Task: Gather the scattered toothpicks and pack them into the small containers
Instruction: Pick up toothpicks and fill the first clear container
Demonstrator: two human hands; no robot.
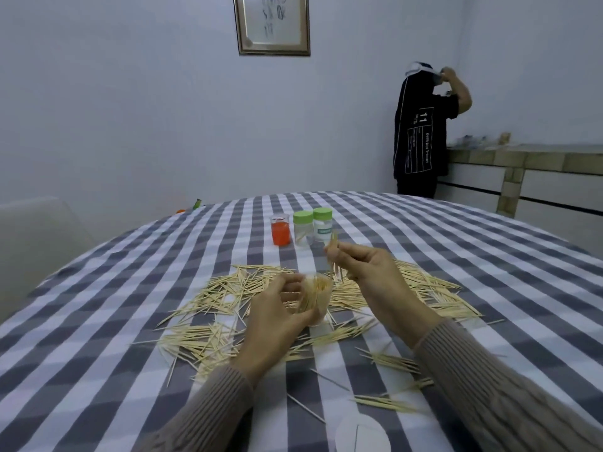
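My left hand (277, 316) grips a small clear container (316, 296) that is packed with upright toothpicks and stands on the checked tablecloth. Just above and to its right, my right hand (365, 267) pinches a small bunch of toothpicks (332, 252), their lower tips near the container's open mouth. Loose toothpicks (208, 340) lie scattered all around both hands, in heaps to the left, behind and to the right. Farther back stand two clear containers with green lids (302, 228) (323, 225) and a container with orange contents (280, 230).
A white round lid (362, 433) lies near the table's front edge. A pale chair (36, 236) stands at the left. A person in a black shirt (421, 132) stands by a counter (522, 158) at the back right.
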